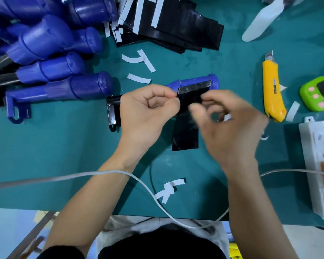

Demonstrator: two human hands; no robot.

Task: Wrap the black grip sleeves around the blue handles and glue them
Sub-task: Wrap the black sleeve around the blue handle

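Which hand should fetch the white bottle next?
Right, likely: the white tapered plastic bottle lies far right, nearer the right hand, while the left hand pinches the black grip sleeve by the blue plastic handle.

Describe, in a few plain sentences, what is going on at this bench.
A person's left hand and blurred right hand pinch a black grip sleeve whose top edge lies on a blue handle; the rest trails loose, not yet wrapped. More handles are piled at left, spare sleeves behind.

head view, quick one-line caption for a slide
Left hand pinches a black grip sleeve against a blue handle on a green table, blurred right hand at the sleeve.
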